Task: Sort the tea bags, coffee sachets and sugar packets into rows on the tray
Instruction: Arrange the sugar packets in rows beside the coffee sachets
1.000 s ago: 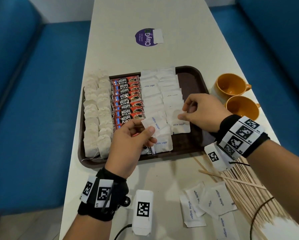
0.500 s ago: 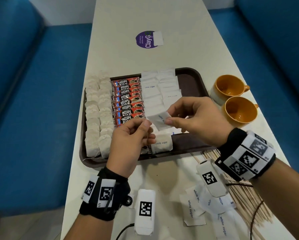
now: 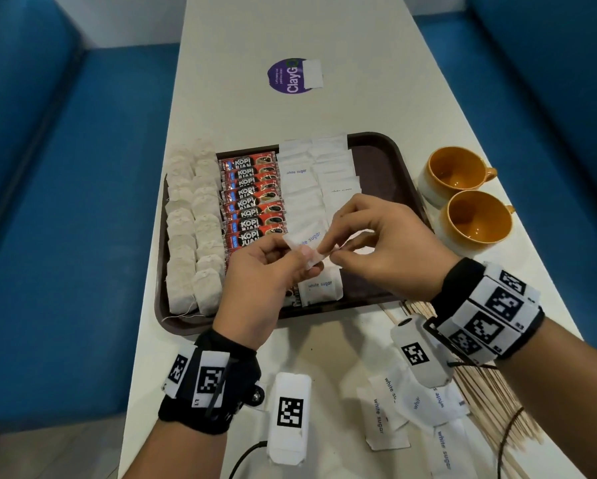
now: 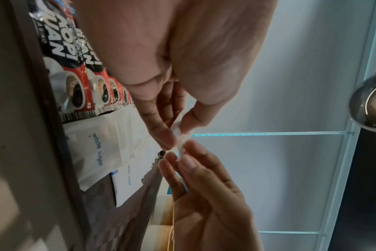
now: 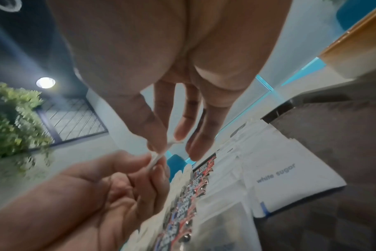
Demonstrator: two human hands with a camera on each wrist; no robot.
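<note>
Your right hand (image 3: 383,243) has come in from the tray (image 3: 386,188); at centre frame both it and your left hand (image 3: 266,281) pinch one sugar packet (image 3: 307,247), fingers clamped on it.

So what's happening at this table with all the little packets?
A person is sorting drink supplies on a brown tray. Tea bags, coffee sachets and sugar packets already lie there in rows. The left hand and right hand pinch one sugar packet between them above the tray. More loose sugar packets wait on the table.
</note>
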